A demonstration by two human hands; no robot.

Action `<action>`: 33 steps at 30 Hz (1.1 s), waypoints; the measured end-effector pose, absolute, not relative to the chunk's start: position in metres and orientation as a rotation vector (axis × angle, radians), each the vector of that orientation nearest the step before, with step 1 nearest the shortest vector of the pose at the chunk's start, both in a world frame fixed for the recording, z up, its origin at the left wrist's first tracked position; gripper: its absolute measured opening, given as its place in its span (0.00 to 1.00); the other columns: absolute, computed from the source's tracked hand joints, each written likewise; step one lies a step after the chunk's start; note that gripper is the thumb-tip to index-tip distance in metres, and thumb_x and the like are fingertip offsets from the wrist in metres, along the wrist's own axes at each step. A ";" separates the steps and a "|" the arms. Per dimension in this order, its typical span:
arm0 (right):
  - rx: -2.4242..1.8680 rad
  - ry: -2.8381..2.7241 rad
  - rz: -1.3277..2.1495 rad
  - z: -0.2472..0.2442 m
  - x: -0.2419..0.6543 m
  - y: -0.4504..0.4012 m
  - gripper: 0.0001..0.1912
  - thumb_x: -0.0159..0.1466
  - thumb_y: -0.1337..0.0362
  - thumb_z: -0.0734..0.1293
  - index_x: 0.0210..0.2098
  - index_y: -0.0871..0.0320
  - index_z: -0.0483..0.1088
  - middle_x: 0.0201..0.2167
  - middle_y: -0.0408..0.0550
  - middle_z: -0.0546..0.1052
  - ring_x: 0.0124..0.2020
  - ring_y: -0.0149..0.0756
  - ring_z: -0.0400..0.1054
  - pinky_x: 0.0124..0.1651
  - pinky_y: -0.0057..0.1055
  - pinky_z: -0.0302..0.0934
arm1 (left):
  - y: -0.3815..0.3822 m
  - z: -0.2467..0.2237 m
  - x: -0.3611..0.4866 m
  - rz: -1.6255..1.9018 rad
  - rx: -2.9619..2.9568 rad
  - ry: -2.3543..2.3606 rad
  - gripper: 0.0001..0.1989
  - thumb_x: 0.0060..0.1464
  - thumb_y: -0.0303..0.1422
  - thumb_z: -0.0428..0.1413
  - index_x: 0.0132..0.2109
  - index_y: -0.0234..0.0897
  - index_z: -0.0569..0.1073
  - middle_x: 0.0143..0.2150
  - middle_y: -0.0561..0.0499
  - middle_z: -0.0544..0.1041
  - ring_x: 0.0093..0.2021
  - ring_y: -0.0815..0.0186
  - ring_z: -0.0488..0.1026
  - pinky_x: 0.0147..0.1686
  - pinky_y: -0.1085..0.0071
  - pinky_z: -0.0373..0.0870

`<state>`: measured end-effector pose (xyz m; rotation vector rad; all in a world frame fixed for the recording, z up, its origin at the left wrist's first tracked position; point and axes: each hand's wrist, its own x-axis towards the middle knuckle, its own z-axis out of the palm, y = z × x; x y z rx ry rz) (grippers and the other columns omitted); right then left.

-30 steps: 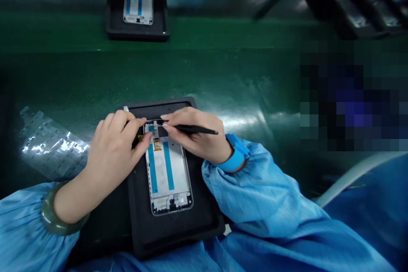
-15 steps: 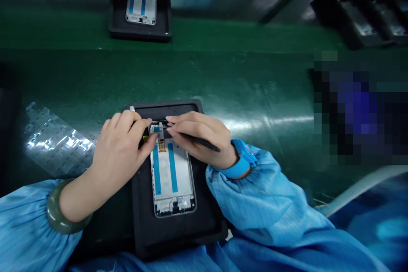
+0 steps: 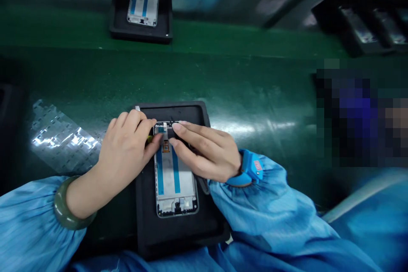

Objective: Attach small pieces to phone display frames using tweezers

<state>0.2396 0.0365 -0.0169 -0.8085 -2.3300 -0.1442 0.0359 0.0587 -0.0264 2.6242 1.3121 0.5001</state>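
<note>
A phone display frame [image 3: 174, 182] lies face up in a black rubber tray [image 3: 188, 112], with blue strips on its white back and a small orange flex connector [image 3: 165, 146] near its top. My left hand [image 3: 126, 148] grips the frame's top edge from the left, its thumb against a flex strip. My right hand [image 3: 204, 153] lies over the top right of the frame, with two fingertips pressing there. A black stylus [image 3: 203, 185] sits in that hand, mostly hidden beneath the palm. The frame's top end is partly covered by my fingers.
To the left of the tray lies a clear plastic sheet [image 3: 63, 137]. A green conveyor belt [image 3: 242, 80] runs across the view, carrying another tray with a phone frame [image 3: 142, 3]. More trays [image 3: 360, 29] stand at the top right. A blurred patch covers the right side.
The stylus no longer points out to the right and has swung down under my right palm. My right fingers have spread over the frame's top. The whole scene has drifted slightly right.
</note>
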 end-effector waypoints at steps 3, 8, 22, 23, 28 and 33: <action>-0.928 -2.110 0.162 -0.020 0.240 0.039 0.11 0.59 0.72 0.67 0.40 0.53 0.69 0.38 0.50 0.79 0.39 0.37 0.75 0.38 0.32 0.74 | 0.059 -0.026 0.037 0.490 2.610 1.325 0.10 0.58 0.36 0.50 0.43 0.35 0.70 0.38 0.46 0.69 0.42 0.57 0.67 0.38 0.61 0.66; -0.997 -1.882 0.428 -0.027 0.237 0.043 0.12 0.56 0.74 0.69 0.38 0.56 0.68 0.33 0.47 0.79 0.37 0.36 0.75 0.38 0.31 0.73 | 0.059 -0.025 0.037 0.490 2.564 1.326 0.10 0.58 0.35 0.50 0.43 0.35 0.69 0.38 0.46 0.69 0.44 0.57 0.67 0.41 0.61 0.66; -0.882 -2.066 0.362 -0.025 0.239 0.043 0.13 0.57 0.76 0.68 0.40 0.59 0.67 0.36 0.52 0.76 0.39 0.36 0.74 0.38 0.32 0.73 | 0.058 -0.027 0.037 0.512 2.597 1.311 0.11 0.58 0.36 0.50 0.43 0.33 0.69 0.38 0.47 0.68 0.44 0.57 0.68 0.41 0.60 0.68; -0.866 -2.085 0.337 -0.025 0.239 0.043 0.13 0.57 0.76 0.68 0.40 0.59 0.67 0.36 0.52 0.76 0.38 0.37 0.74 0.37 0.33 0.73 | 0.058 -0.027 0.037 0.508 2.597 1.310 0.11 0.58 0.36 0.50 0.43 0.33 0.69 0.38 0.46 0.68 0.44 0.57 0.68 0.41 0.60 0.68; -0.960 -1.972 0.395 -0.025 0.235 0.041 0.11 0.57 0.74 0.68 0.38 0.57 0.67 0.35 0.49 0.77 0.39 0.36 0.74 0.39 0.32 0.72 | 0.059 -0.026 0.037 0.502 2.587 1.318 0.10 0.58 0.35 0.50 0.43 0.33 0.70 0.38 0.46 0.68 0.44 0.57 0.68 0.42 0.60 0.68; -1.238 -1.705 0.554 -0.024 0.234 0.045 0.08 0.58 0.70 0.68 0.38 0.57 0.67 0.34 0.46 0.76 0.36 0.34 0.74 0.37 0.31 0.71 | 0.058 -0.027 0.038 0.514 2.588 1.320 0.10 0.58 0.35 0.50 0.42 0.33 0.70 0.37 0.46 0.69 0.43 0.57 0.68 0.41 0.60 0.68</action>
